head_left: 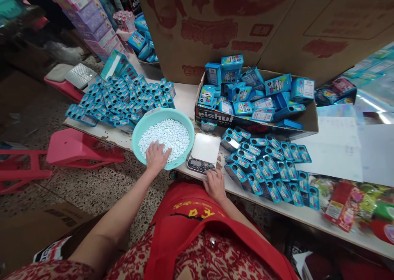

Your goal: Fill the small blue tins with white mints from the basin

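My left hand (156, 158) lies spread on small white candies (168, 134) in a turquoise basin (191, 128), its fingertips partly among the pieces. A small digital scale (205, 146) with a bare white plate stands just right of the basin. At its front right corner, my right hand (215, 184) rests by the dark display panel, fingers loosely bent and nothing visible in them. Whether a fingertip presses a button I cannot tell. Several blue tins (266, 165) with round openings on top stand to the right of the scale. More such tins (123, 95) are crowded together left of the basin.
An open carton (234, 122) full of blue tins stands behind the scale, before a large cardboard box (227, 26). White sheets (338, 149) and colourful packets (344, 206) lie at the right. Pink stools (74, 146) stand left, below the tabletop; purple and pink boxes (92, 23) are stacked beyond.
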`<state>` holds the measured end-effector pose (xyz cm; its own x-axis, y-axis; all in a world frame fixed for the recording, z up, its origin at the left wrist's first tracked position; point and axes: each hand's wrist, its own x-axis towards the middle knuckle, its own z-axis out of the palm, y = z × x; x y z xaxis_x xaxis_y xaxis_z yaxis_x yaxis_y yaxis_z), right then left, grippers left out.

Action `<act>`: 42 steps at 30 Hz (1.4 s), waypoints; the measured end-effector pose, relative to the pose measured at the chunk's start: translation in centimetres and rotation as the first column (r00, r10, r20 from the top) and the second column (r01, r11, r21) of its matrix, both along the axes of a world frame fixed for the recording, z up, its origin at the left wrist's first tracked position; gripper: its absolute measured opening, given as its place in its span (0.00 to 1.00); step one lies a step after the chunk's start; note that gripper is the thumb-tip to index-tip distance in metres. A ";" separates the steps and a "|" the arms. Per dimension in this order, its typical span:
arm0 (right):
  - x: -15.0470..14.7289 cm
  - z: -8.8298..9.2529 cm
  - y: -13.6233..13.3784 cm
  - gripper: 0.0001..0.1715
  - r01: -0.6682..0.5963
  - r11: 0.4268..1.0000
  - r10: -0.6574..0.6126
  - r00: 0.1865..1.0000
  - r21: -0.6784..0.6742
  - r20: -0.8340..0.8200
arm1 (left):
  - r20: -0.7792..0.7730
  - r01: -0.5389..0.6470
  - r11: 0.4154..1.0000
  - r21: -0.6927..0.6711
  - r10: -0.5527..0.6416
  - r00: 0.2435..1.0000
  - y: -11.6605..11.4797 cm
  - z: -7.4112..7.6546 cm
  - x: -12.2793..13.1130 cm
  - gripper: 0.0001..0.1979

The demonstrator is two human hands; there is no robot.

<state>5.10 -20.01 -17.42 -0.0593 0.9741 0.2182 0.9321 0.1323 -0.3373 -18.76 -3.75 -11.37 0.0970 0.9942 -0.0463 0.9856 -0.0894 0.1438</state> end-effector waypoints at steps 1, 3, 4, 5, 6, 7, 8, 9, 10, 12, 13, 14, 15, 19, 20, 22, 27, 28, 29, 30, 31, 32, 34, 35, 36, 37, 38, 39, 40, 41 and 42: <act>0.0 0.0 0.0 0.15 0.004 1.000 -0.004 1.000 -0.006 -0.005 | 0.001 0.001 1.000 0.001 -0.001 1.000 0.0 0.0 0.0 0.24; 0.1 0.0 0.0 0.15 0.012 1.000 -0.012 1.000 -0.007 -0.010 | 0.005 0.002 1.000 0.001 -0.002 1.000 0.0 0.0 0.0 0.24; 0.1 0.0 0.0 0.14 0.018 1.000 -0.018 1.000 -0.008 -0.012 | 0.007 0.002 1.000 -0.001 -0.002 1.000 0.0 0.1 0.0 0.24; 0.1 0.0 0.0 0.14 0.022 1.000 -0.022 1.000 -0.011 -0.014 | 0.010 0.001 1.000 -0.003 -0.001 1.000 0.0 0.1 0.0 0.24; 0.1 0.0 0.0 0.14 0.024 1.000 -0.024 1.000 -0.016 -0.015 | 0.011 0.000 1.000 -0.003 0.000 1.000 0.0 0.1 0.0 0.24; 0.1 0.0 0.0 0.15 0.023 1.000 -0.024 1.000 -0.020 -0.017 | 0.011 0.000 1.000 -0.002 0.000 1.000 -0.1 0.1 0.0 0.24; 0.2 0.0 0.0 0.15 0.021 1.000 -0.022 1.000 -0.022 -0.020 | 0.010 0.001 1.000 0.000 -0.001 1.000 -0.1 0.1 0.0 0.24; 0.2 0.0 0.0 0.15 0.021 1.000 -0.021 0.999 -0.021 -0.024 | 0.008 0.003 1.000 0.002 -0.004 1.000 -0.1 0.2 0.0 0.24; 0.2 0.1 0.0 0.15 0.020 1.000 -0.021 0.999 -0.017 -0.028 | 0.006 0.005 1.000 0.004 -0.005 1.000 -0.1 0.2 0.1 0.24; 0.3 0.1 0.0 0.15 0.019 1.000 -0.020 0.999 -0.005 -0.042 | 0.003 0.007 1.000 0.002 -0.007 1.000 -0.1 0.2 0.1 0.24; 0.3 0.1 0.1 0.15 0.017 1.000 -0.017 0.999 0.003 -0.048 | 0.002 0.007 1.000 -0.002 -0.007 1.000 -0.1 0.2 0.1 0.24; 0.3 0.1 0.1 0.14 0.015 1.000 -0.014 0.999 0.011 -0.052 | 0.001 0.006 1.000 -0.007 -0.006 1.000 -0.1 0.2 0.1 0.24; 0.3 0.1 0.1 0.13 0.012 1.000 -0.011 0.998 0.018 -0.055 | 0.001 0.006 1.000 -0.011 -0.006 1.000 -0.1 0.2 0.1 0.24; 0.4 0.0 0.3 0.13 0.007 1.000 -0.006 0.997 0.013 -0.071 | -0.005 0.008 1.000 -0.018 -0.008 1.000 0.0 0.2 0.1 0.24; 0.4 -0.1 0.3 0.13 0.008 1.000 -0.007 0.997 0.010 -0.075 | -0.008 0.009 1.000 -0.019 -0.009 1.000 0.0 0.2 0.1 0.24; 0.5 -0.1 0.4 0.12 0.009 1.000 -0.008 0.997 0.004 -0.081 | -0.016 0.012 1.000 -0.026 -0.012 1.000 0.0 0.2 0.1 0.24; 1.1 -0.1 0.1 0.10 0.033 0.999 -0.035 0.995 -0.027 -0.096 | -0.032 0.032 0.999 -0.028 -0.033 0.999 0.0 0.2 0.1 0.24; 1.4 -0.1 -0.2 0.10 0.040 0.999 -0.043 0.993 -0.035 -0.111 | -0.036 0.038 0.999 -0.030 -0.039 0.999 0.0 0.3 0.1 0.24; 1.7 -0.2 -0.5 0.11 0.046 0.998 -0.051 0.991 -0.042 -0.127 | -0.041 0.045 0.998 -0.034 -0.046 0.998 0.0 0.3 0.2 0.25; 2.1 -0.3 -0.9 0.11 0.052 0.997 -0.058 0.988 -0.050 -0.144 | -0.045 0.052 0.998 -0.037 -0.054 0.998 0.1 0.3 0.2 0.25; 2.4 -0.4 -1.4 0.12 0.057 0.997 -0.066 0.986 -0.057 -0.156 | -0.048 0.059 0.997 -0.040 -0.061 0.997 0.1 0.3 0.2 0.25; 2.8 -0.5 -1.9 0.13 0.064 0.996 -0.074 0.984 -0.063 -0.162 | -0.050 0.062 0.997 -0.039 -0.064 0.997 0.0 0.4 0.2 0.25; 3.3 -0.9 -2.9 0.14 0.072 0.995 -0.083 0.984 -0.072 -0.159 | -0.055 0.061 0.998 -0.035 -0.063 0.996 0.0 0.4 0.3 0.25; 3.5 -1.1 -3.3 0.15 0.078 0.994 -0.089 0.984 -0.078 -0.156 | -0.057 0.059 0.998 -0.034 -0.061 0.997 0.0 0.4 0.3 0.25; 3.6 -1.3 -3.5 0.16 0.088 0.992 -0.100 0.983 -0.086 -0.151 | -0.059 0.056 0.998 -0.037 -0.058 0.997 0.0 0.4 0.3 0.25; 3.7 -1.6 -3.7 0.17 0.100 0.991 -0.113 0.983 -0.094 -0.143 | -0.061 0.054 0.998 -0.041 -0.057 0.997 0.0 0.4 0.3 0.26; 3.7 -1.8 -3.8 0.18 0.114 0.988 -0.128 0.983 -0.103 -0.132 | -0.062 0.053 0.998 -0.046 -0.056 0.997 0.0 0.4 0.3 0.26; 3.7 -2.0 -3.8 0.19 0.128 0.986 -0.141 0.983 -0.111 -0.118 | -0.063 0.052 0.997 -0.052 -0.055 0.996 0.0 0.4 0.3 0.26; 3.6 -2.2 -3.8 0.20 0.140 0.983 -0.152 0.983 -0.119 -0.102 | -0.064 0.050 0.997 -0.056 -0.053 0.997 0.0 0.4 0.3 0.25; 3.6 -2.3 -3.7 0.21 0.148 0.981 -0.159 0.984 -0.126 -0.084 | -0.065 0.049 0.997 -0.060 -0.053 0.996 0.0 0.4 0.3 0.25; 3.5 -2.4 -3.7 0.21 0.154 0.979 -0.164 0.984 -0.131 -0.065 | -0.066 0.048 0.997 -0.061 -0.052 0.996 0.0 0.4 0.3 0.25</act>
<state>8.56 -23.69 -19.81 0.1103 0.9896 0.0924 0.9091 -0.0629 -0.4119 -18.42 -3.76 -10.93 0.1407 0.9835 -0.1136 0.9878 -0.1317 0.0833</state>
